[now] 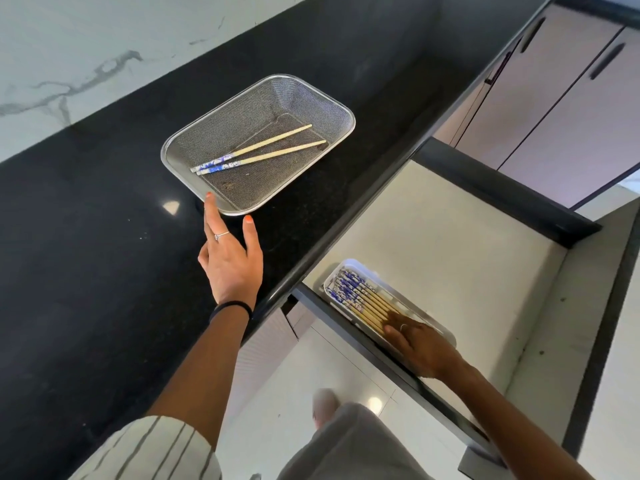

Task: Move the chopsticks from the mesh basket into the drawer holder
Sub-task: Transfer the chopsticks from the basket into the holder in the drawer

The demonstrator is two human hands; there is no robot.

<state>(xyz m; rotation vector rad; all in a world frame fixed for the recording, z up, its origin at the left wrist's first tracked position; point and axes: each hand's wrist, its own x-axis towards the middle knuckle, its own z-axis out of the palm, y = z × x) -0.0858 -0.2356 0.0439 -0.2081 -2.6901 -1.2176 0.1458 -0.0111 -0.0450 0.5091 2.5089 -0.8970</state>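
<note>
Inside the mesh basket (258,143) two chopsticks (258,151) remain, the left hand (230,261) reaches to its near rim with fingers spread, holding nothing, while below it the right hand (420,344) lies flat on the drawer holder (388,306), probably to settle the sticks there.

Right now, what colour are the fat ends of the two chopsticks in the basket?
Blue and white patterned, on the chopsticks; the head view shows it.

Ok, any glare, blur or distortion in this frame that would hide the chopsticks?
Head view: wide-angle bend along the counter edge; small glare spots on counter and floor; cabinets at top right smeared. Chopsticks in the basket read sharp; right hand covers part of the holder.
</note>
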